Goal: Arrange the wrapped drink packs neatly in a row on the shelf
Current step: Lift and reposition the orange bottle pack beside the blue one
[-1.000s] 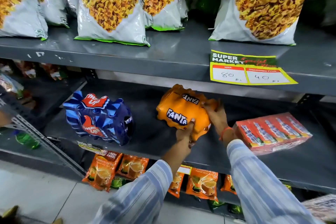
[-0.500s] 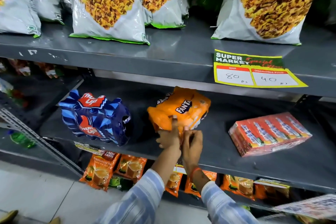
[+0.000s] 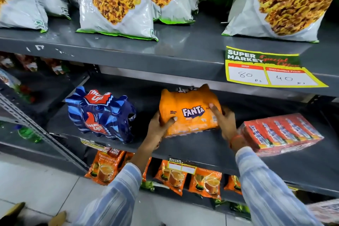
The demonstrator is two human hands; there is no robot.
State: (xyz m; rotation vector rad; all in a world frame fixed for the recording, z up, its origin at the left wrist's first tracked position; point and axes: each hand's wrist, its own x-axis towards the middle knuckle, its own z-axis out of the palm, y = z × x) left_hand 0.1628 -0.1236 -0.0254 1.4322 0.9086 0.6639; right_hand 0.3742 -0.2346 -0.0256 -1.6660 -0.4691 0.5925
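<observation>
An orange wrapped Fanta pack (image 3: 189,113) stands in the middle of the grey middle shelf (image 3: 201,150), its logo facing me. My left hand (image 3: 159,126) grips its lower left corner and my right hand (image 3: 224,121) grips its right side. To the left, apart from it, stands a blue wrapped Thums Up pack (image 3: 100,113). To the right lies a red wrapped pack of drink cartons (image 3: 280,134), flat and angled, close behind my right wrist.
The upper shelf holds large snack bags (image 3: 117,3) and a yellow price tag (image 3: 271,73) on its front edge, low above the Fanta pack. Orange tea pouches (image 3: 205,181) hang below. A slanted metal shelf brace (image 3: 36,128) stands at the left.
The Fanta pack has been turned from tilted to standing with its logo facing me. My right hand moved from the front bottom edge to the pack's right side.
</observation>
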